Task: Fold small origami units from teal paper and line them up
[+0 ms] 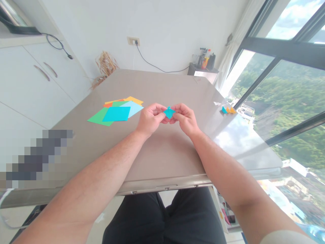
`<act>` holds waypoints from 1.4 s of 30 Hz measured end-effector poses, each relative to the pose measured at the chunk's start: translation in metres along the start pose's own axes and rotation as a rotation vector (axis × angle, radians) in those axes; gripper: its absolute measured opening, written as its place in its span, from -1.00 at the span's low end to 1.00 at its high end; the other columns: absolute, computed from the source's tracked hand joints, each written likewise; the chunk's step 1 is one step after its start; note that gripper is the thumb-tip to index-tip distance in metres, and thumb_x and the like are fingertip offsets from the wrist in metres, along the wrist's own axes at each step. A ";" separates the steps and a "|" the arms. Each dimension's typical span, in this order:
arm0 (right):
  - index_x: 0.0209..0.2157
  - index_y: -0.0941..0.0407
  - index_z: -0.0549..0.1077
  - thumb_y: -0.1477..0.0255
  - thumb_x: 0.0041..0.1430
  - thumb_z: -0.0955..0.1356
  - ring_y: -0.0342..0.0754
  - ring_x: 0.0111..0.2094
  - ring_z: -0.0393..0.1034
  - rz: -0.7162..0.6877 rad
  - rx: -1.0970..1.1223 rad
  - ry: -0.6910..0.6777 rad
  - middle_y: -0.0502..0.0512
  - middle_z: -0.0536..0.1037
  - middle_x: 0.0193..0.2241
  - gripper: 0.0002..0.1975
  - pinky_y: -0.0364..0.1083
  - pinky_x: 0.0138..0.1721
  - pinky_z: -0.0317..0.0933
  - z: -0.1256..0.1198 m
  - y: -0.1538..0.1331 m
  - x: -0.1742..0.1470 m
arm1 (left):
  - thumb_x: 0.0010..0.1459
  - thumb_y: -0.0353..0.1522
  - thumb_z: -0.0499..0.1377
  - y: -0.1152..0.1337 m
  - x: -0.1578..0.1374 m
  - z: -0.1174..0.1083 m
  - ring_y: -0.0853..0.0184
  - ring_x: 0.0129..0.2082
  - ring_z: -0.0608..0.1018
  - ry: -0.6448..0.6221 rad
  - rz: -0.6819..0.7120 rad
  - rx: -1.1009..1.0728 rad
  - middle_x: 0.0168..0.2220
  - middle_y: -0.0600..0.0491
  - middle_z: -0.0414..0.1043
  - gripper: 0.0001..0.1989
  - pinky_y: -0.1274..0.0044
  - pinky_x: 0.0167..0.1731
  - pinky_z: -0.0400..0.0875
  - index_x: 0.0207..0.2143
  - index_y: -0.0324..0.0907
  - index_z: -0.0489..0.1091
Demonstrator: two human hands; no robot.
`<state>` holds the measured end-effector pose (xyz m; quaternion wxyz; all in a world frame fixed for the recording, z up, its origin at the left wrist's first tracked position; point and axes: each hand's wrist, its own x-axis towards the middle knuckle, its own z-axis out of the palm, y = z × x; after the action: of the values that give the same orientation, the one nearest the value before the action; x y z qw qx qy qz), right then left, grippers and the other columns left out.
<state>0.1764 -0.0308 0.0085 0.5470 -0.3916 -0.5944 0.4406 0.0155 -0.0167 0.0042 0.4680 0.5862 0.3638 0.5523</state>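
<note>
A small folded piece of blue origami paper (pixel 169 113), roughly diamond-shaped with a little tip at its top, is held over the middle of the table. My left hand (pixel 151 118) pinches its left corner between thumb and fingers. On the other side, my right hand (pixel 185 117) grips the right corner the same way. The fingertips hide both side corners. Left of my left hand lies a fanned pile of paper sheets, with a flat blue sheet (pixel 116 114) on top, a green sheet (pixel 99 117) beneath it, and light blue and orange ones behind.
Small folded paper pieces, one blue (pixel 223 110) and some orange (pixel 231 110), stand near the table's right edge by the window. A blurred dark object (pixel 38 159) is at the left. Bottles stand on a cabinet (pixel 203 72) behind the grey-brown table (pixel 162 152).
</note>
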 end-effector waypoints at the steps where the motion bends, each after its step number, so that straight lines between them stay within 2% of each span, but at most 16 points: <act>1: -0.31 0.05 0.45 0.41 -0.02 0.33 -0.11 -0.45 0.47 -0.009 0.004 0.001 -0.06 0.58 -0.48 -0.83 -0.06 -0.31 0.41 0.001 0.000 0.000 | -0.01 -0.27 0.39 0.000 0.000 0.000 0.28 -0.48 0.64 0.000 0.005 -0.002 -0.46 0.05 0.59 -0.78 0.45 -0.41 0.59 -0.33 -0.17 0.48; 9: -0.34 0.06 0.46 0.40 -0.02 0.33 -0.10 -0.44 0.46 0.000 -0.005 0.024 -0.05 0.56 -0.48 -0.85 -0.06 -0.30 0.41 0.003 -0.001 -0.001 | -0.02 -0.31 0.35 0.000 0.000 0.000 0.29 -0.46 0.65 0.023 -0.007 0.001 -0.43 0.06 0.60 -0.82 0.46 -0.41 0.60 -0.33 -0.15 0.50; 15: -0.32 0.05 0.52 0.42 -0.01 0.34 -0.12 -0.50 0.47 -0.007 0.048 0.029 -0.08 0.56 -0.51 -0.83 -0.06 -0.34 0.42 0.002 0.002 -0.001 | -0.09 -0.38 0.31 0.001 0.001 0.000 0.28 -0.46 0.65 0.064 -0.067 -0.071 -0.47 0.07 0.58 -0.85 0.50 -0.46 0.54 -0.38 -0.15 0.49; 25: -0.44 0.08 0.53 0.43 -0.02 0.35 -0.12 -0.51 0.49 -0.028 0.055 0.011 -0.07 0.56 -0.55 -0.91 -0.05 -0.35 0.43 0.002 0.003 0.000 | -0.16 -0.46 0.26 0.000 0.003 -0.001 0.33 -0.56 0.58 0.093 -0.153 -0.175 -0.56 0.12 0.50 -0.89 0.51 -0.49 0.48 -0.47 -0.19 0.44; 31: -0.46 0.08 0.50 0.43 -0.02 0.36 -0.11 -0.51 0.49 -0.041 0.046 0.021 -0.07 0.54 -0.57 -0.94 -0.04 -0.33 0.43 0.000 0.005 0.001 | -0.08 -0.40 0.29 0.000 0.001 -0.001 0.30 -0.50 0.61 0.042 -0.101 -0.149 -0.52 0.09 0.52 -0.88 0.47 -0.45 0.51 -0.42 -0.19 0.43; 37: -0.42 0.08 0.46 0.39 0.02 0.37 -0.09 -0.45 0.52 -0.033 0.010 -0.015 -0.05 0.56 -0.54 -0.94 -0.03 -0.30 0.43 0.000 0.009 0.002 | -0.09 -0.27 0.44 -0.002 0.002 0.001 0.34 -0.52 0.58 0.063 -0.037 -0.044 -0.48 0.11 0.52 -0.66 0.51 -0.46 0.49 -0.36 -0.16 0.37; 39: -0.36 0.06 0.43 0.39 0.01 0.39 -0.09 -0.43 0.54 -0.023 0.026 -0.019 -0.06 0.58 -0.50 -0.89 -0.05 -0.31 0.43 0.002 0.007 0.001 | -0.09 -0.27 0.44 -0.004 0.003 0.001 0.35 -0.51 0.58 0.085 -0.015 0.000 -0.47 0.11 0.53 -0.65 0.52 -0.46 0.49 -0.33 -0.15 0.36; 42: -0.21 0.03 0.38 0.35 -0.01 0.46 -0.07 -0.40 0.56 0.017 0.052 0.017 -0.07 0.61 -0.45 -0.70 -0.07 -0.34 0.42 0.005 0.005 0.000 | -0.06 -0.32 0.40 -0.007 0.005 -0.001 0.35 -0.48 0.59 0.122 0.049 0.082 -0.43 0.10 0.55 -0.69 0.52 -0.44 0.48 -0.27 -0.14 0.38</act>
<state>0.1715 -0.0301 0.0038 0.5585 -0.3860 -0.5748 0.4569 0.0155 -0.0099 -0.0008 0.4069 0.5789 0.3997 0.5827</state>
